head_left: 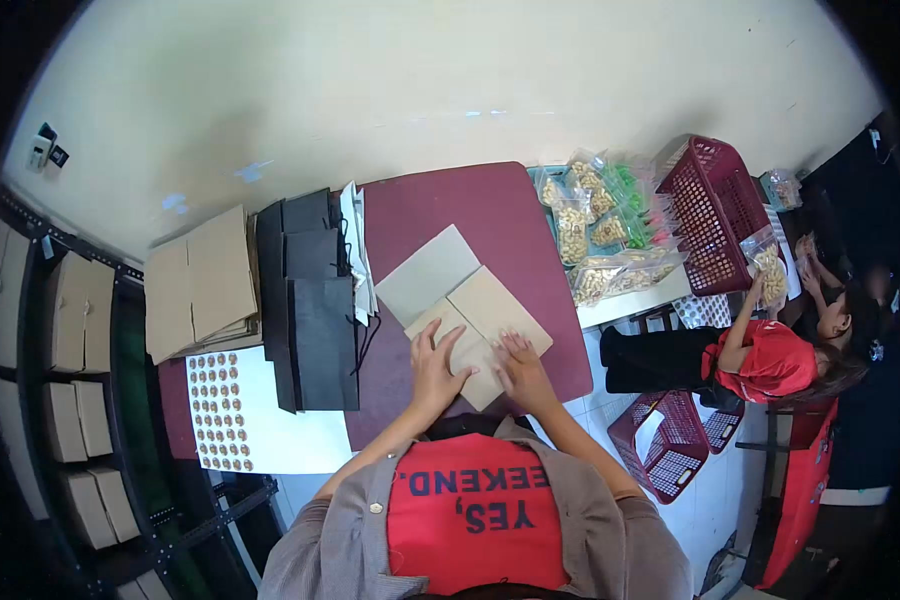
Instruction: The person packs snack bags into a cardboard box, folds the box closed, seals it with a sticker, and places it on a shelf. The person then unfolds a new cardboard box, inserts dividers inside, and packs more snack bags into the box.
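A light brown cardboard box (500, 307) lies on the maroon tabletop, looking flat or only partly folded. One of its panels, a paler grey-brown flap (430, 270), extends towards the wall. My left hand (438, 368) rests on the near left part of the cardboard, thumb and fingers spread. On the near right part lies my right hand (520, 368), its fingers stretched out and pressed on the surface. Both hands touch the cardboard without gripping it. The box's near edge shows between my wrists.
Left of the box are black paper bags (320, 335), flattened cardboard boxes (202, 285) and a sticker sheet (270, 425). Bagged snacks (595, 225) and a maroon basket (715, 225) stand right. A co-worker in red (770, 355) holds a snack bag (768, 272). Shelves (55, 400) hold boxes.
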`<state>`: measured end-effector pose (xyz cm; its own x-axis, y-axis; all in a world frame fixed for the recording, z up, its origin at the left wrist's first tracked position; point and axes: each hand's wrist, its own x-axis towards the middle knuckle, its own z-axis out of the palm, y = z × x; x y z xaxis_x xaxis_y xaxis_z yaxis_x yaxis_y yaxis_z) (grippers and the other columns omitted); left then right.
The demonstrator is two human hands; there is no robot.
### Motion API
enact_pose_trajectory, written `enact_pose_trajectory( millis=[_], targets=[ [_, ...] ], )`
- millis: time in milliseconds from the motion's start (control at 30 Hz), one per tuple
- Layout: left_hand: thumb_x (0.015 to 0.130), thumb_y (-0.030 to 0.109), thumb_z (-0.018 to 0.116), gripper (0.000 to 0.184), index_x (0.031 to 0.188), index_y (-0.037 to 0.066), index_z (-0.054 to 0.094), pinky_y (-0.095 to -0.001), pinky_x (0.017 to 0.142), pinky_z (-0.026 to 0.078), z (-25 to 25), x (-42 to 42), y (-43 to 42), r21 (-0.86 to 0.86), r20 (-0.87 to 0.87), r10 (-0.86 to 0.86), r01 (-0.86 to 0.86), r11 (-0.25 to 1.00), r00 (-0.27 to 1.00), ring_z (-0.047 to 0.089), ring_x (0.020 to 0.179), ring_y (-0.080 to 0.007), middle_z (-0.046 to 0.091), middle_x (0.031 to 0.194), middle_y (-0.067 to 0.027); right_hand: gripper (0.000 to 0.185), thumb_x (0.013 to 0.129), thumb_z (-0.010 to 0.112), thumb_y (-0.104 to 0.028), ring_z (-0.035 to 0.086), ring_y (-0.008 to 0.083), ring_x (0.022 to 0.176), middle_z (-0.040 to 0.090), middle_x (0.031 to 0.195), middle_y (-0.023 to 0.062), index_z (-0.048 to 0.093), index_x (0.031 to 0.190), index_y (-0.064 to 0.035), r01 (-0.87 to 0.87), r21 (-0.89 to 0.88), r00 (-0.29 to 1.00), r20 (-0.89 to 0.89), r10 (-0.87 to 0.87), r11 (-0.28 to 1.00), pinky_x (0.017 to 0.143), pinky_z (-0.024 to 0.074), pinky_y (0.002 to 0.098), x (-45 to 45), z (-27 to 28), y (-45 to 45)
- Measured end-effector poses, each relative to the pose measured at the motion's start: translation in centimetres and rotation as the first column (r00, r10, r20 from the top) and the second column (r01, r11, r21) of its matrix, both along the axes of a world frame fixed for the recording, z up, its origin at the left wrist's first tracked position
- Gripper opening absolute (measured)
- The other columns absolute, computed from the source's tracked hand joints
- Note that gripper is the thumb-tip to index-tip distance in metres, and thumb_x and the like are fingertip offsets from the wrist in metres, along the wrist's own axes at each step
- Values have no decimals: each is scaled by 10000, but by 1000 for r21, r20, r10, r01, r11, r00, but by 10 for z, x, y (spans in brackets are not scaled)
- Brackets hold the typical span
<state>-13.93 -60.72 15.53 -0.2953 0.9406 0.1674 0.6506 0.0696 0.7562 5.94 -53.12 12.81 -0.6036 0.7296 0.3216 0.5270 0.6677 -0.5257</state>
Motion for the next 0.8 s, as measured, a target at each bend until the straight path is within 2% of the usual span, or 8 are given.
enact_pose_trajectory(
  millis=[100,267,333,400,433,633,733,800],
  targets=[
    [671,245,852,703,1324,207,593,-505,1085,316,-8,3,-4,-36,21,-3,3,999,1000,357,1307,-406,415,1439,-179,405,903,667,-184,481,325,1319,562,1348,188,614,1296,-100,10,-117,989,148,7,993,1148,259,514,6,-8,8],
    [782,215,756,487,1257,194,653,-556,1098,284,-20,6,-7,-22,-79,-71,69,997,994,329,1334,-431,398,1482,-178,752,731,812,-442,533,297,1264,595,1302,195,563,1345,-86,332,-62,937,139,-321,941,1104,326,487,-2,-1,63],
    [803,206,736,466,1260,197,651,-581,1109,266,-18,9,-8,-36,-138,-93,88,995,986,317,1346,-444,396,1482,-178,852,662,850,-491,576,295,1207,624,1262,187,557,1346,-77,362,-247,932,107,-346,899,1057,388,449,4,-6,67],
    [846,185,686,417,1261,199,651,-633,1123,219,-16,8,-10,-78,-116,-106,98,992,988,306,1385,-435,393,1500,-153,909,616,869,-521,618,305,1143,656,1216,173,559,1336,-61,260,-635,959,83,-270,728,996,451,407,9,-6,66],
    [853,179,677,411,1263,200,651,-641,1125,211,-18,5,-11,-97,-101,-122,112,989,987,310,1390,-428,395,1503,-141,846,657,848,-506,658,312,1071,681,1164,176,569,1315,-53,303,-611,951,145,-272,731,901,512,385,9,-4,58],
    [893,104,597,340,1212,185,682,-660,1130,183,-15,-12,-21,-124,-230,-56,28,992,971,336,1403,-400,458,1477,-84,762,744,817,-478,694,334,983,668,1082,228,537,1228,39,569,-518,823,364,-437,639,805,559,429,-1,7,-19],
    [902,58,560,313,1153,171,708,-658,1136,166,-27,-23,-10,-82,-256,2,-24,996,967,327,1419,-376,519,1426,-83,734,824,787,-385,705,345,924,629,1089,251,410,1261,69,191,-963,917,107,-385,187,763,591,416,-16,10,-41],
    [905,52,555,306,1141,167,713,-656,1139,157,-28,-37,5,-87,-197,12,-29,996,980,315,1429,-364,536,1410,-80,631,905,719,-286,706,324,911,601,1118,247,322,1264,47,32,-980,947,-33,-321,196,744,605,402,-19,-17,-38]
  ],
)
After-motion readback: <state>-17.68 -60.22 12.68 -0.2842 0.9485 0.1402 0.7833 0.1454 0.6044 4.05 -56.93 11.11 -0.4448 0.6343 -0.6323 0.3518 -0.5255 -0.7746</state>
